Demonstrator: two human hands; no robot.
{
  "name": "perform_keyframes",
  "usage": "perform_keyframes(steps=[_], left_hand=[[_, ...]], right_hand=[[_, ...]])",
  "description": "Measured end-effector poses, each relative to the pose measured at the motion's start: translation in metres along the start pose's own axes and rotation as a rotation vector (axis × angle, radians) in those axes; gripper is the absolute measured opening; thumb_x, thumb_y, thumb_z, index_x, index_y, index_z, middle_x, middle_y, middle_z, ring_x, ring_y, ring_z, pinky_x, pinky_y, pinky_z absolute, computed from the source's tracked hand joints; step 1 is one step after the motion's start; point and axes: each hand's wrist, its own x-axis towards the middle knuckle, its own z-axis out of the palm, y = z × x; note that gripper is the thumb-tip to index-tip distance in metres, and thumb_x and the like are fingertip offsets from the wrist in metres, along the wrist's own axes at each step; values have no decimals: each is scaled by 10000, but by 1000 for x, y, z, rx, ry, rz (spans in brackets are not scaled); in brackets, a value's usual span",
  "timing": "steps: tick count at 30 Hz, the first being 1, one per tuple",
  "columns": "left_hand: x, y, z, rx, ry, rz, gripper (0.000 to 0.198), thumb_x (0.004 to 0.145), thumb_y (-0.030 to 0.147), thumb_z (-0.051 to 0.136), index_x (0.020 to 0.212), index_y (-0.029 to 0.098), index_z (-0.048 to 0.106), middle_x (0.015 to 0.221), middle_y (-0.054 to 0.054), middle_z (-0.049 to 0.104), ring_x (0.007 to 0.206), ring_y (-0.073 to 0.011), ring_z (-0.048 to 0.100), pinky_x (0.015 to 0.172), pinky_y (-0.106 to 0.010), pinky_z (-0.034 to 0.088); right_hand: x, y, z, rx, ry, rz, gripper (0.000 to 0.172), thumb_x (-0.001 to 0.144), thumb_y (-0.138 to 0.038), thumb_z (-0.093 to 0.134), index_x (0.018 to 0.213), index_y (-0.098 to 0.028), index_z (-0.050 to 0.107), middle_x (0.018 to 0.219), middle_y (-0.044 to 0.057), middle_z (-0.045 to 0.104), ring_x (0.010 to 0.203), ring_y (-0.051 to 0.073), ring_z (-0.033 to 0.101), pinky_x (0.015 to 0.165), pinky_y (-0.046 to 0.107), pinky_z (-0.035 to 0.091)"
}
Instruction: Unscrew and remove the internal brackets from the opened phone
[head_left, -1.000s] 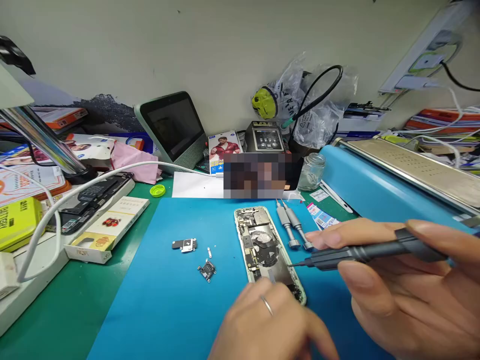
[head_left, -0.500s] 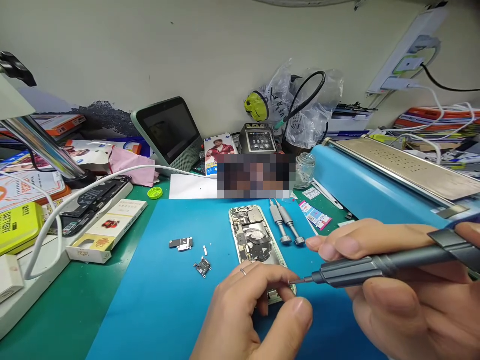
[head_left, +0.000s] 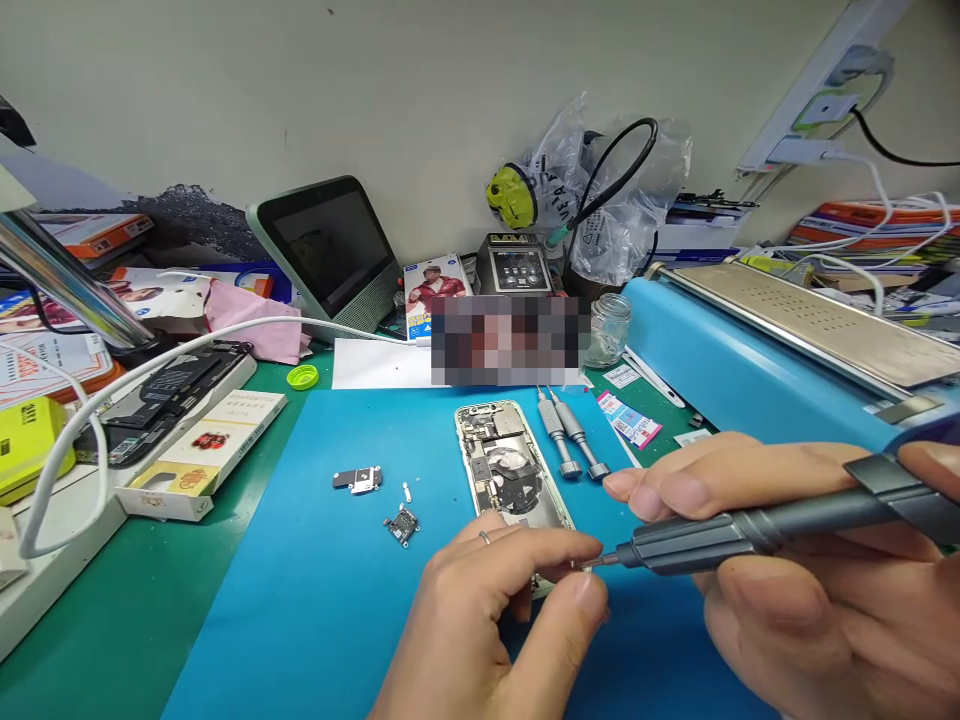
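Observation:
My right hand (head_left: 817, 590) is wrapped round a dark grey screwdriver (head_left: 705, 545), which lies nearly level with its thin tip pointing left. At that tip, the index finger and thumb of my left hand (head_left: 502, 610) are drawn together. Something tiny and pale shows between them, too small to name. Beneath the left hand lies an opened phone (head_left: 517, 470) with its inner parts bare; the hand covers its lower end. To the left are a small metal bracket with a black tab (head_left: 358, 480), a small dark module (head_left: 402, 524) and a tiny pale strip (head_left: 407, 492).
The phone lies on a blue mat (head_left: 300, 570). Two grey screwdrivers (head_left: 568, 435) rest beside it. Behind are a glass jar (head_left: 607, 330) and a screen device (head_left: 330, 245). A blue machine (head_left: 720, 370) stands right; a white cable (head_left: 187, 345) arches over the left side.
My left thumb has moved up and closer to the index fingertip at the screwdriver's tip. The view has shifted slightly. My right hand keeps its grip on the screwdriver.

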Motion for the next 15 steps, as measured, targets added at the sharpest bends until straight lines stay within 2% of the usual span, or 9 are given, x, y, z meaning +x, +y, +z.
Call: perform_keyframes(steps=[2, 4, 8, 12, 15], left_hand=[[0, 0, 0, 5, -14, -3, 178, 944, 292, 673, 1052, 325, 811, 844, 34, 751, 784, -158, 627, 709, -238, 495], [0, 2, -1, 0, -23, 5, 176, 957, 290, 657, 1039, 316, 810, 833, 43, 758, 780, -154, 627, 717, -239, 490], [1, 4, -1, -13, -31, 35, 175, 978, 268, 626, 936, 297, 794, 826, 63, 778, 770, -148, 630, 712, -231, 488], [1, 2, -1, -11, -54, 46, 193, 995, 266, 598, 934, 281, 780, 855, 63, 794, 798, -155, 654, 698, -236, 491], [1, 0, -1, -6, -58, 49, 196, 1004, 275, 589, 970, 275, 782, 885, 67, 798, 829, -152, 678, 720, -242, 495]], right_hand=[[1, -3, -3, 3, -65, 25, 853, 843, -69, 771, 1554, -424, 459, 1118, -22, 795, 804, 180, 790, 771, 291, 705], [1, -3, -4, 8, -76, 25, 941, 797, 9, 758, 1574, -413, 434, 1142, -20, 792, 804, 191, 791, 788, 317, 709], [-1, 3, -1, -4, 9, -11, 804, 850, -196, 802, 1549, -420, 473, 1089, -15, 799, 727, 194, 773, 687, 323, 708], [1, 2, 3, -21, 6, -12, 862, 815, -89, 782, 1554, -410, 476, 1075, -24, 804, 732, 166, 768, 624, 255, 679], [4, 0, 1, -51, 58, -13, 808, 833, -147, 789, 1537, -415, 499, 1053, -38, 810, 694, 167, 761, 612, 277, 687]])
